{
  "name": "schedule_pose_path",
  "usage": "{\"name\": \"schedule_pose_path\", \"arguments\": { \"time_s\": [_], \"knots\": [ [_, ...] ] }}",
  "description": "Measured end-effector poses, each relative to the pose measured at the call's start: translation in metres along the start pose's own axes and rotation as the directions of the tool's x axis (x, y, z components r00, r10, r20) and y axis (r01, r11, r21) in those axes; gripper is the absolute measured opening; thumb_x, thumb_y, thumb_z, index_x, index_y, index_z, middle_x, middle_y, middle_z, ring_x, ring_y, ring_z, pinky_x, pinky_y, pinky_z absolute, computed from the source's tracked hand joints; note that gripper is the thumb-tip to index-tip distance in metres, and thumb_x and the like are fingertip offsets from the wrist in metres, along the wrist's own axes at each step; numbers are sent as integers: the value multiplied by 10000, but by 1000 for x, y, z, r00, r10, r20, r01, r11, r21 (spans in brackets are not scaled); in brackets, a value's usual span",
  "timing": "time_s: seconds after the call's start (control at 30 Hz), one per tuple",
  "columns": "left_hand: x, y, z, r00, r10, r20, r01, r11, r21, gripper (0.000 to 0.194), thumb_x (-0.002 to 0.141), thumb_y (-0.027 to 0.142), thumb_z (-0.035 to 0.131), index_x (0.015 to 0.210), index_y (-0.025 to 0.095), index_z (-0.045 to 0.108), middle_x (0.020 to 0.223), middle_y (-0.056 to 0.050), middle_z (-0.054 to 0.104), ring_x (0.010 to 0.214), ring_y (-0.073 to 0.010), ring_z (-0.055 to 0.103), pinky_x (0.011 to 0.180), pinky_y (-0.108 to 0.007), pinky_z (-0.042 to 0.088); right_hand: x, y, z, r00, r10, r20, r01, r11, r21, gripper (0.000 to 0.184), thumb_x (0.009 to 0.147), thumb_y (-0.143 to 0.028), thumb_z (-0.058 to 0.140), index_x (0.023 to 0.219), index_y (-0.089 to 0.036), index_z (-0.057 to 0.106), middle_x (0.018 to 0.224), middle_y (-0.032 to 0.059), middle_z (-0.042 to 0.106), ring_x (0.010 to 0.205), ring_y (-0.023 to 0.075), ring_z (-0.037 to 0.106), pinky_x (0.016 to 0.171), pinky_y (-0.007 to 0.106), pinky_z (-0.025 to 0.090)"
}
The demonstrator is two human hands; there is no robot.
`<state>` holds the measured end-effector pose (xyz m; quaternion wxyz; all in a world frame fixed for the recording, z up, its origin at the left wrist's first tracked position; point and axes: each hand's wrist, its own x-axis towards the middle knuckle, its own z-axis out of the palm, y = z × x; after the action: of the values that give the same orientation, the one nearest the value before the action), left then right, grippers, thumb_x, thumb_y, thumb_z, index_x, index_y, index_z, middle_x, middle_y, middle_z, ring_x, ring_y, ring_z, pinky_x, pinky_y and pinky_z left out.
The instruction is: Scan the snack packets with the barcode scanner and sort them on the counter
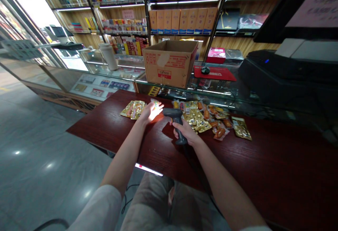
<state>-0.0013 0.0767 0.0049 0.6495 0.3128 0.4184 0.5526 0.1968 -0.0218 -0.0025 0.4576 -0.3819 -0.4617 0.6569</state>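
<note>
One scanner (177,117) was grasped in fingers of right hand (187,132), nose pointed at left hand (151,113). Left fingers were partly extended, small packet (154,101) seen against them; whether gripped could not be told. Gold packets (137,110) were laid beside left hand on dark red surface (102,122); heap of gold and clear packets (195,115) was spread beyond right hand. Cardboard box (169,65) was set on glass case (216,87) behind

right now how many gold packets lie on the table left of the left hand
2 visible: the outer packet at far left, and the inner packet nearer the left hand; others may be hidden underneath.
</note>
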Motion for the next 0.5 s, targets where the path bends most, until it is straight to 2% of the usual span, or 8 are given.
{"name": "schedule_pose_path", "arguments": {
  "time_s": [0.13,0.2,0.23,0.27,0.33,0.4,0.43,0.5],
  "knots": [
    [1,-1,0,998,65,-22,-63,993,103,189,975,276,514,1126,185,581,1235,-135,680,1128,-221,691,998,-394,522,0,-6,-1,1000,15,-14,-15,1000,17,373,731,-433,758,941,-203,553,695,-49,641,394,67,481,363,207,358],
    [1,0,-2,982,173,-72,-143,939,313,188,983,269,505,1147,201,567,1202,-113,678,1111,-211,684,973,-376,526,3,-7,-4,998,13,-53,-11,1000,30,366,728,-428,747,950,-204,562,697,-36,666,391,73,479,356,209,349],
    [-1,1,-4,961,263,-83,-196,864,465,201,977,257,509,1163,208,568,1207,-111,670,1139,-219,666,985,-378,517,4,-8,-6,997,3,-79,1,999,39,364,722,-431,745,944,-204,567,717,-26,685,388,71,474,351,210,345],
    [-3,2,-5,929,364,-70,-245,745,620,225,968,241,515,1182,211,575,1228,-118,657,1184,-235,637,1015,-390,499,6,-9,-8,994,-15,-109,20,998,51,364,714,-437,745,934,-204,572,749,-14,706,384,68,467,345,211,341],
    [-9,5,-8,851,525,22,-287,429,857,286,944,205,523,1220,198,598,1299,-152,616,1282,-282,564,1094,-422,435,9,-12,-15,985,-51,-164,63,995,71,364,704,-446,746,923,-203,587,819,8,737,382,62,461,338,213,343],
    [-15,9,-11,806,585,96,-237,171,956,342,936,197,509,1262,175,613,1344,-189,578,1301,-329,537,1121,-456,395,11,-18,-24,979,-60,-192,76,994,77,359,714,-455,739,927,-196,610,795,12,736,382,66,462,345,218,363],
    [-18,11,-12,794,599,102,-190,85,978,366,936,194,493,1280,165,616,1351,-203,569,1292,-348,539,1115,-472,390,12,-21,-28,976,-59,-209,77,994,81,352,723,-458,735,925,-194,619,747,7,722,380,71,459,350,220,374],
    [-21,14,-15,780,621,80,-78,-31,996,413,930,172,455,1309,140,615,1355,-231,562,1281,-383,537,1093,-509,389,13,-27,-37,966,-58,-252,84,992,92,327,736,-460,729,905,-199,626,642,-10,681,376,83,451,359,225,391]
  ]
}}
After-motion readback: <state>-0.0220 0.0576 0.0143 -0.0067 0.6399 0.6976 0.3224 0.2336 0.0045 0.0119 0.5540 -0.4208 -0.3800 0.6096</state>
